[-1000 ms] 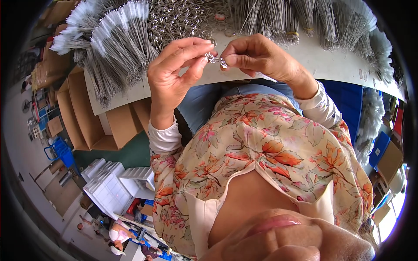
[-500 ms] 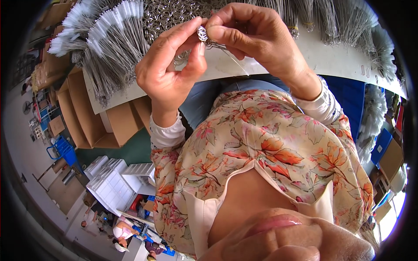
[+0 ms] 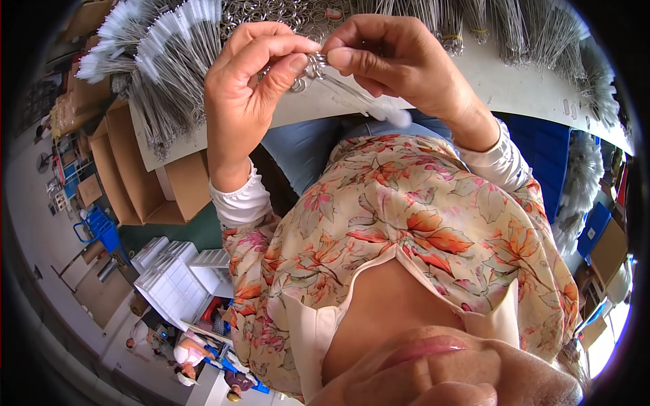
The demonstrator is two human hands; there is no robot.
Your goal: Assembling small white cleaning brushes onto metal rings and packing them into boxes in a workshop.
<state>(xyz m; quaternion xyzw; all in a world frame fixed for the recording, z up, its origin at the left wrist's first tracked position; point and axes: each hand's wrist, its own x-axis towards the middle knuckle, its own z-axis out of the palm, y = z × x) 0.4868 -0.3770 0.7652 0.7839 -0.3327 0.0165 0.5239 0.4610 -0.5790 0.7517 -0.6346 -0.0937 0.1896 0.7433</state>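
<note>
Both hands meet above the near side of the work table (image 3: 501, 91), fingertip to fingertip. My left hand (image 3: 247, 88) is closed, pinching a small cluster of shiny metal rings (image 3: 315, 66) between thumb and forefinger. My right hand (image 3: 406, 64) is closed on the same cluster from the other side, its thumb pressed to the forefinger. From the rings slants a thin wire-handled brush (image 3: 355, 95), its blurred white bristle end over the table's near edge. One or two loose-looking rings show under the left fingertips. How the wire loop and rings join is hidden by my fingers.
A pile of metal rings (image 3: 271, 12) lies beyond my hands. Bundles of wire brushes (image 3: 179, 68) are heaped at the left, and more bundles (image 3: 511, 40) line the back right. Open cardboard boxes (image 3: 139, 172) stand below left; co-workers (image 3: 189, 355) are farther off.
My left hand has shifted slightly left and turned. My right hand has dropped a little. The brush's white bristle end now shows below the hands, and more rings show between them.
</note>
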